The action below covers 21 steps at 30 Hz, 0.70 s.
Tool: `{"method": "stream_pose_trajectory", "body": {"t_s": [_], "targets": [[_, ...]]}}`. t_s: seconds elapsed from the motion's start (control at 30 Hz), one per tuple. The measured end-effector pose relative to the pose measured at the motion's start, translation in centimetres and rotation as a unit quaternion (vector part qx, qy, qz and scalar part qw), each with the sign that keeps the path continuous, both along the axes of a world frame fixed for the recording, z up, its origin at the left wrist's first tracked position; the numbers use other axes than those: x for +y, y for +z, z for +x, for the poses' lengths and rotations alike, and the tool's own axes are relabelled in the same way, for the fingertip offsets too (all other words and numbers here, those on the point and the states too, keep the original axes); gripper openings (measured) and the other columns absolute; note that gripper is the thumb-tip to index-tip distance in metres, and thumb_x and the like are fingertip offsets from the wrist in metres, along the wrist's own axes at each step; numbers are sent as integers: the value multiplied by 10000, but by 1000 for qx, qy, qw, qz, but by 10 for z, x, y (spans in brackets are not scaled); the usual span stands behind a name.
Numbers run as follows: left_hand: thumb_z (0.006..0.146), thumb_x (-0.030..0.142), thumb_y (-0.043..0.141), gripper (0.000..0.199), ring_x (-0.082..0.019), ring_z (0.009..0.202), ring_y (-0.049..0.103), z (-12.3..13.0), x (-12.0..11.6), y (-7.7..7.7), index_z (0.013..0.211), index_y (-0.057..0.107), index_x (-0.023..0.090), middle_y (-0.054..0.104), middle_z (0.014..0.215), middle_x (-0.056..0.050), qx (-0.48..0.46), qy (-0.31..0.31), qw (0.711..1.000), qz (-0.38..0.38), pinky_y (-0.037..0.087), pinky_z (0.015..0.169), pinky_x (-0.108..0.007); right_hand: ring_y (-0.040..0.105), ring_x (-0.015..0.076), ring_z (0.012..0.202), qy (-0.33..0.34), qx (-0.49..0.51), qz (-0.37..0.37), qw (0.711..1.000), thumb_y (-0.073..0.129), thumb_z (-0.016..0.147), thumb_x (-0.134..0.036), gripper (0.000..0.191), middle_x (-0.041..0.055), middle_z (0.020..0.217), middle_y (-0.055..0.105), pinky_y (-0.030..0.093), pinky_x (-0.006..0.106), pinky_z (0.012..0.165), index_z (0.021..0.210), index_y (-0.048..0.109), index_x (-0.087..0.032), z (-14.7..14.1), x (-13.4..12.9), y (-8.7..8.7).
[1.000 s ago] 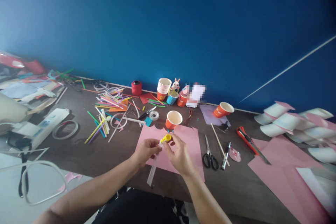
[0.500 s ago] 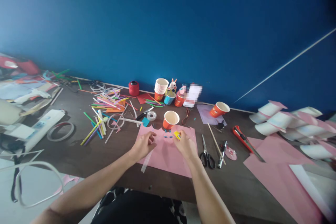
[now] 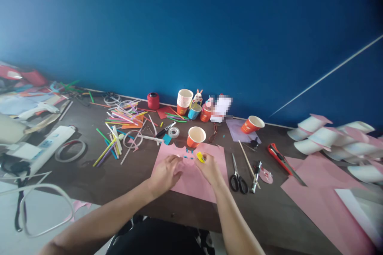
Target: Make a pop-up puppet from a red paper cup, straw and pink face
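On my head view, the right hand (image 3: 208, 168) pinched a yellow piece (image 3: 200, 157), seemingly for fine control, over the pink sheet (image 3: 196, 185); I could not determine the left hand's (image 3: 167, 172) grasp.

"What blocked the way ahead of the left hand (image 3: 166, 172) and right hand (image 3: 210, 168)?"

"A white-lined orange paper cup (image 3: 196, 140), upright at the far edge of the pink paper sheet (image 3: 197, 183). On its right, a hand could pass."

"And farther right?"

"Black-handled metal scissors (image 3: 237, 175) lay just beside the sheet, then a thin pale wooden stick (image 3: 249, 163), both low enough to pass above."

"On the left?"

"A strip of dark brown counter (image 3: 140, 163) gave passage between the sheet and loose coloured plastic straws (image 3: 104, 152)."

"Farther back?"

"A tall white-and-orange paper cup stack (image 3: 184, 101) stood in the way near the blue wall (image 3: 179, 28)."
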<state>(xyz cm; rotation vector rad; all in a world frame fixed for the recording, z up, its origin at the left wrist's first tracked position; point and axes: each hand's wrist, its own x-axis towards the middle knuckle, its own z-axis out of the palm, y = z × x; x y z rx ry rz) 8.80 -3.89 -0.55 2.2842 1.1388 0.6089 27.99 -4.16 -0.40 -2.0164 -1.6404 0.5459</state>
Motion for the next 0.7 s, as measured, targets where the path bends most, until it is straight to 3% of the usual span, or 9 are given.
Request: {"method": "stream_pose_trajectory", "body": {"t_s": [0.2, 0.4, 0.53, 0.6, 0.7], "targets": [[765, 240, 471, 333, -265, 1038, 443, 22, -7, 12, 1087, 501, 160, 535, 1058, -123, 114, -40, 993, 14, 396, 839, -379, 601, 220, 700, -28, -80, -39, 996, 498, 723, -341, 177, 82, 748, 652, 363, 258, 557, 790, 571, -194, -8, 2, 0], [734, 270, 519, 347, -290, 971, 480, 31, -5, 12, 1058, 518, 143, 552, 997, -144, 159, -10, 987, 21, 413, 769, -400, 585, 195, 630, -21, 23, -54, 998, 499, 702, -284, 131, 61, 658, 626, 365, 244, 528, 664, 557, -172, -12, 9, -1], [740, 309, 519, 399, -262, 932, 507, 29, -3, 10, 1104, 486, 149, 574, 958, -118, 84, 8, 996, 17, 431, 742, -364, 518, 125, 486, 13, 110, -50, 993, 473, 733, -342, 222, -2, 527, 557, 344, 201, 454, 634, 554, -160, -19, 1, 13], [744, 296, 516, 317, -237, 882, 531, 28, -1, 8, 1026, 533, 153, 594, 905, -101, 16, 18, 1000, -1, 428, 743, -347, 453, 101, 420, 35, 189, -42, 980, 486, 735, -360, 244, -31, 450, 485, 326, 200, 433, 605, 538, -160, -23, -5, 21], [766, 248, 471, 164, -180, 719, 568, 28, 3, 5, 802, 594, 145, 619, 738, -66, -121, 47, 982, -139, 433, 660, -291, 382, 87, 391, 35, 273, -21, 961, 523, 729, -402, 277, -59, 406, 398, 308, 204, 420, 582, 498, -168, -27, -12, 29]]}}
